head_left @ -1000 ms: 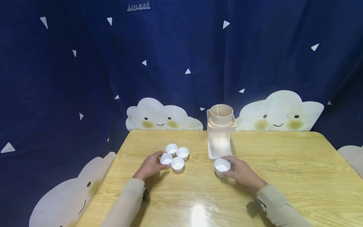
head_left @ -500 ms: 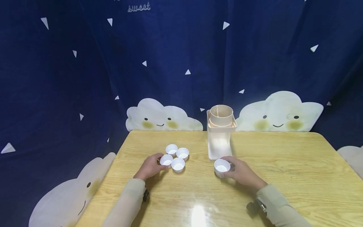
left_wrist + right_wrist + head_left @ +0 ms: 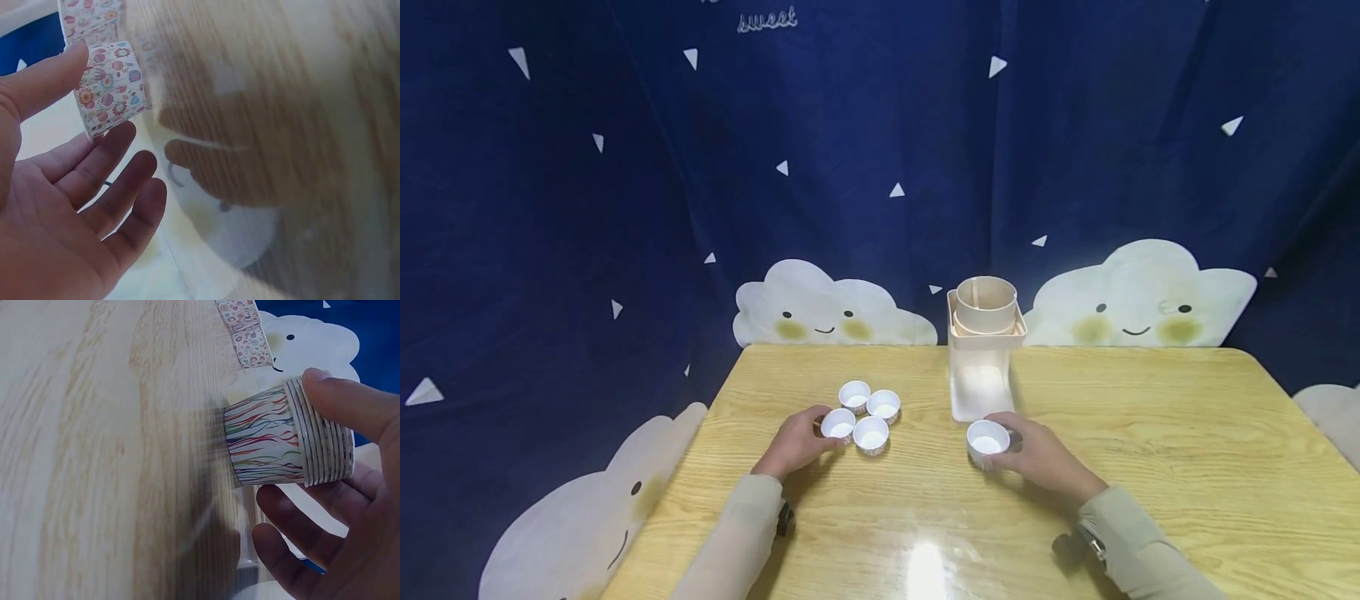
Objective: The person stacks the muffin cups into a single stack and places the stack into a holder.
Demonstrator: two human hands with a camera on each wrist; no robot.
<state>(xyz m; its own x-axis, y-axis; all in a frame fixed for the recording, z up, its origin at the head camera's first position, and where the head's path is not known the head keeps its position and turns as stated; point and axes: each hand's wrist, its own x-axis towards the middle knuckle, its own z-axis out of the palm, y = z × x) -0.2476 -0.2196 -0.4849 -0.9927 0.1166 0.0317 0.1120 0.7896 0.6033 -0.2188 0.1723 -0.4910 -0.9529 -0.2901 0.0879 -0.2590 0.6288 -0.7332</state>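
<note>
On the left of the table in the head view, my left hand (image 3: 795, 442) pinches a small paper cup (image 3: 838, 425) between thumb and fingers. The left wrist view shows that cup's flower-printed side (image 3: 115, 84), with the lower fingers spread loosely below it. Other white-lined paper cups (image 3: 871, 435) stand upright close beside it. My right hand (image 3: 1041, 457) holds a nested stack of paper cups (image 3: 987, 442) at its rims. Coloured wavy lines cover the stack's side (image 3: 265, 440) in the right wrist view; thumb above, fingers beneath.
A beige stand (image 3: 981, 392) with a round tube (image 3: 987, 307) on top is at the table's back, just behind the right hand's stack. The wooden table (image 3: 1150, 450) ends at a dark blue curtain (image 3: 865, 108) printed with clouds.
The cup in my left hand has shifted very slightly left. The right hand and its stack stay in place.
</note>
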